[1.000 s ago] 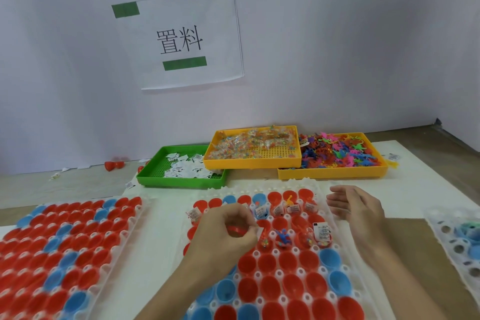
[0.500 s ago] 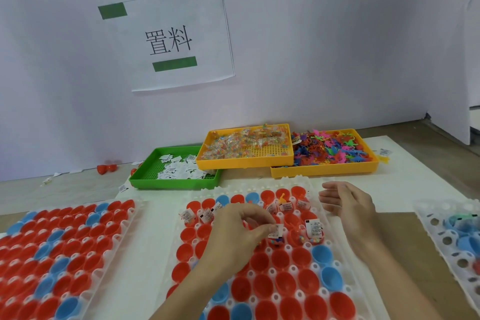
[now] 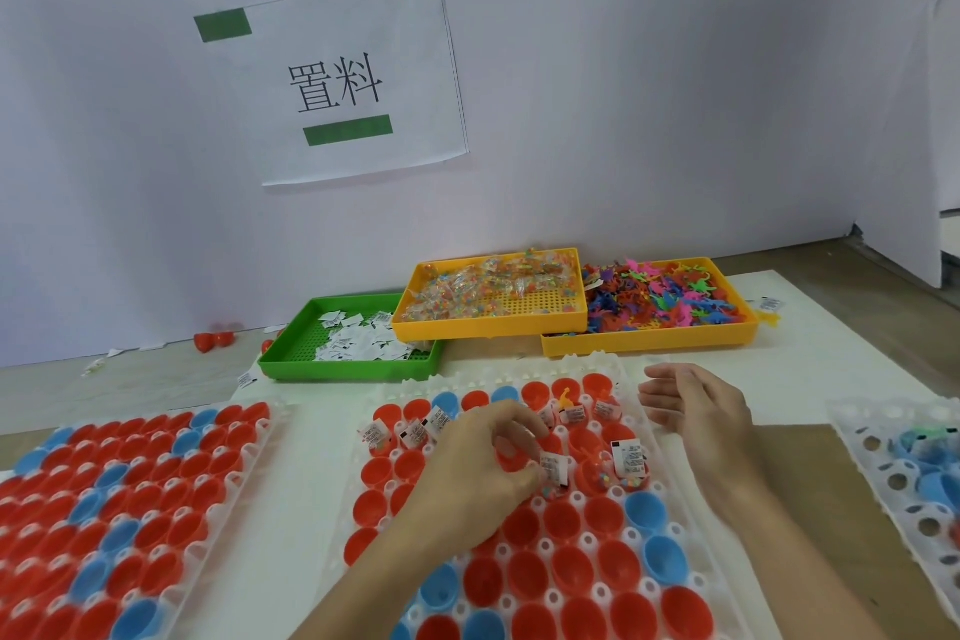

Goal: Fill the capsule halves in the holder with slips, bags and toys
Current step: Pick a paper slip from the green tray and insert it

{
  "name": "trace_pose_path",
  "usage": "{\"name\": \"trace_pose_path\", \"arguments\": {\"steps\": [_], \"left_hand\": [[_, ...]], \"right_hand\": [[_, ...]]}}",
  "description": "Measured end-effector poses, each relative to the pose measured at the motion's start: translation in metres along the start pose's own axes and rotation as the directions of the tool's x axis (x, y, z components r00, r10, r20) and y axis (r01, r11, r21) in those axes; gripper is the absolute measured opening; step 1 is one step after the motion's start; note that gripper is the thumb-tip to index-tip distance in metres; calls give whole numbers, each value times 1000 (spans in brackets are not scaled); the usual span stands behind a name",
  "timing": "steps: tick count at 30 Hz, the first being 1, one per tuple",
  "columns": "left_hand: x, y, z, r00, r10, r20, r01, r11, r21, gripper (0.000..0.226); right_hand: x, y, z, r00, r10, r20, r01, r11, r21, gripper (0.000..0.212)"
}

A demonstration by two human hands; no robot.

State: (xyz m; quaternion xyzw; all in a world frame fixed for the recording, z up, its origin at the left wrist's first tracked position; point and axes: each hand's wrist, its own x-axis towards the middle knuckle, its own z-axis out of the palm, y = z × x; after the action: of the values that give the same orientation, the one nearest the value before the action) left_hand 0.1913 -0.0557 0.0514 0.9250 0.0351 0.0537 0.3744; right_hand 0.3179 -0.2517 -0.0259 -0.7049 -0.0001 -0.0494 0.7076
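The white holder (image 3: 602, 365) in front of me carries red and blue capsule halves. Several halves in its far rows have slips, bags or toys in them. My left hand (image 3: 475, 465) hovers over the holder's middle with curled fingers and pinches a white printed slip (image 3: 554, 469) over a red half. Beside the holder's far right edge, my right hand (image 3: 698, 413) hangs relaxed and holds nothing. Behind the holder stand a green tray (image 3: 337, 372) of slips, an orange tray (image 3: 483, 327) of clear bags and an orange tray (image 3: 649, 340) of coloured toys.
A second holder (image 3: 130, 509) full of red and blue halves lies at the left. A third holder (image 3: 904, 478) with open holes and a few blue pieces lies at the right edge. Loose red halves (image 3: 213, 340) sit by the wall. A paper sign (image 3: 337, 83) hangs above.
My left hand has moved right across the holder from a red half and now pinches a slip. The right hand has barely moved. The camera has shifted slightly.
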Motion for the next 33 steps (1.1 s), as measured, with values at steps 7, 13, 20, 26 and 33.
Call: {"name": "trace_pose_path", "arguments": {"steps": [7,13,20,26,33], "left_hand": [[3,0,0,997,50,-60,-47,998,48,8],[10,-1,1,987,163,-9,-157,964,213,12],[7,-8,1,981,195,-11,-187,955,231,12],[4,-11,-9,975,188,121,-209,959,193,31],[6,-11,-2,973,226,40,-230,955,188,25]], "right_hand": [[0,1,0,1000,-2,-3,2,1000,-11,36],[0,0,0,1000,-3,-1,3,1000,-16,36],[-1,-1,0,1000,-2,-2,2,999,-33,36],[-1,-1,-1,1000,-4,2,4,999,-32,35],[3,5,-3,1000,-4,16,4,1000,6,35]]}}
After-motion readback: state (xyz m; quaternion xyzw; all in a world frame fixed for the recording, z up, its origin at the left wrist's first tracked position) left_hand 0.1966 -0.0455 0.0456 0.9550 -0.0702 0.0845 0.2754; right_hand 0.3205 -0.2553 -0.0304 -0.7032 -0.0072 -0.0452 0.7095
